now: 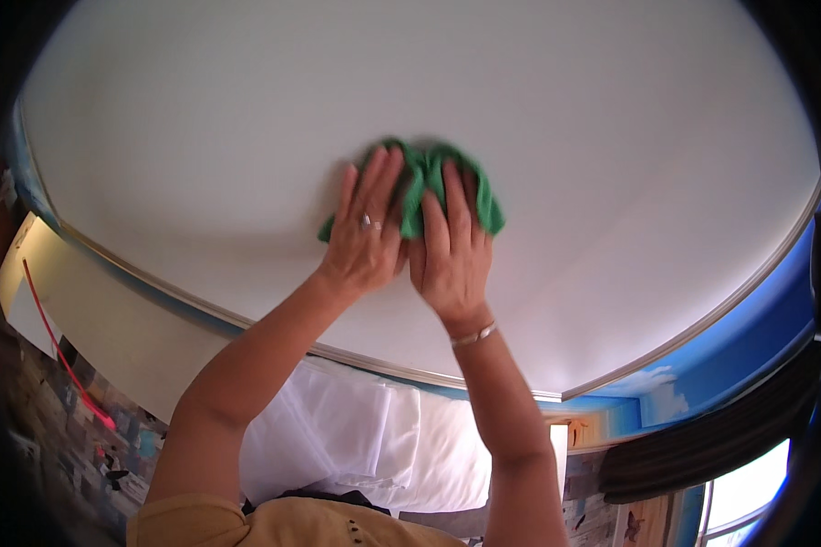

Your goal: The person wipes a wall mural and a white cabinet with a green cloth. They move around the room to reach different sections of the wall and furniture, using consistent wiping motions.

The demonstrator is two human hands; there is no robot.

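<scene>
A green cloth [421, 187], bunched between my hands, lies against a broad white surface [611, 118] that looks like a ceiling. My left hand [365, 228] holds the cloth's left part against that surface, its fingers long and slightly blurred, with a ring on one of them. On the right part, my right hand [454, 242] presses with its fingers laid over the cloth; a bracelet [474, 334] circles that wrist. The two hands are close together, and both thumbs are mostly hidden. Both arms are raised toward the surface.
A pale trim [429, 376] borders the white surface. Below it are white sheer fabric [338, 428], a blue painted wall [702, 351], a dark rolled curtain [711, 447] and a bright window [748, 492]. A red cord-like strip [60, 342] runs at the left.
</scene>
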